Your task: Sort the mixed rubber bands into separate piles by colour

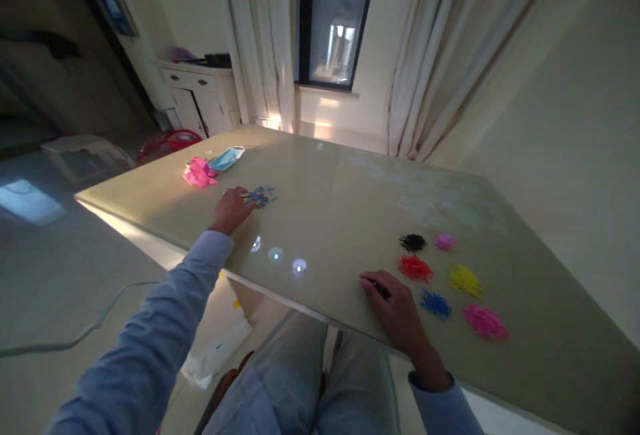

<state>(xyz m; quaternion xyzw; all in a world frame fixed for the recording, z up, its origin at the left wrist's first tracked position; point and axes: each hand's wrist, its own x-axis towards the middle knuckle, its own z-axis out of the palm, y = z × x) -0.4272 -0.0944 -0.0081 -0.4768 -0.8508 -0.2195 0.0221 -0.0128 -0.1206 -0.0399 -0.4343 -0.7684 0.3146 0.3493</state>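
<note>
My left hand [232, 212] reaches to a small mixed pile of thin, mostly blue pieces [261, 195] on the table. Its thumb and fingers are apart at the pile's near edge, with pieces between them. Resting near the table's front edge, my right hand [393, 303] is closed, fingers curled in; what they hold, if anything, is hidden. Beside it lie sorted piles of small thin pieces: blue [436, 303], red [415, 268], black [413, 243], yellow [465, 280], magenta [485, 321] and light pink [445, 242].
A crumpled pink wrapper [200, 173] and a blue face mask [227, 159] lie at the table's far left. The glossy table [325, 208] has its front edge over my lap. A white cabinet [197, 91] and curtains [265, 35] stand behind.
</note>
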